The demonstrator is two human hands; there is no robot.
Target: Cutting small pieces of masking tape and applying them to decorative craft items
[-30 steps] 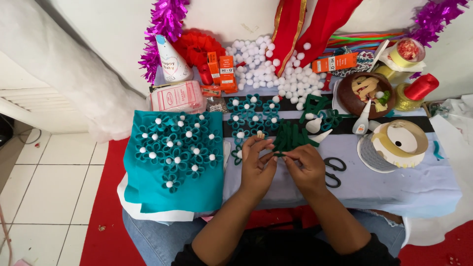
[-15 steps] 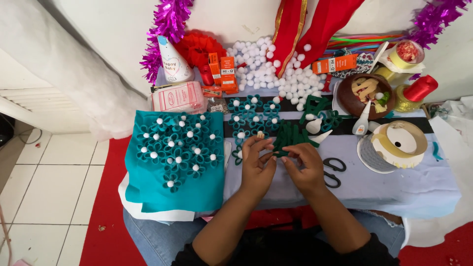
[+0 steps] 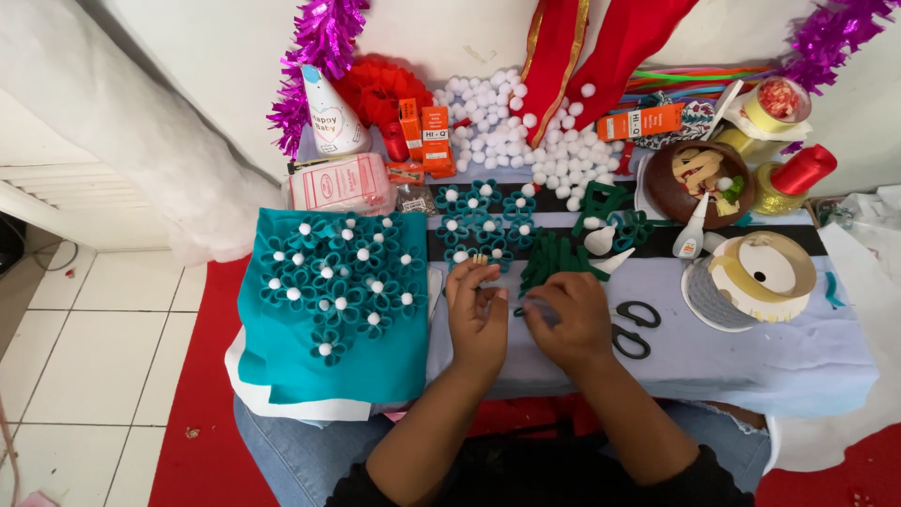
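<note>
Left hand (image 3: 476, 314) and right hand (image 3: 566, 319) pinch a small dark green felt piece (image 3: 554, 258) together; scissors (image 3: 633, 328) at 3 o'clock. Felt looks light, floppy; best held by edges.

— What sort of place is this?

— A home craft corner, by the look of it. A low bench (image 3: 751, 366) draped in pale lilac cloth stands against a white wall, with a white tiled floor (image 3: 84, 357) and a red mat (image 3: 202, 394) beneath.

— What makes it a craft spot?

— The bench is crowded with handwork supplies: a heap of white pompoms (image 3: 497, 113), purple tinsel (image 3: 314, 56), red felt strips (image 3: 601, 47), black scissors (image 3: 633, 329), rolls of tape (image 3: 760, 272), a glue bottle (image 3: 692, 230), and a teal felt panel (image 3: 328, 310) covered in flowers.

— Not a shop?

— Nothing suggests one; the person sits close at the bench in jeans.
</note>
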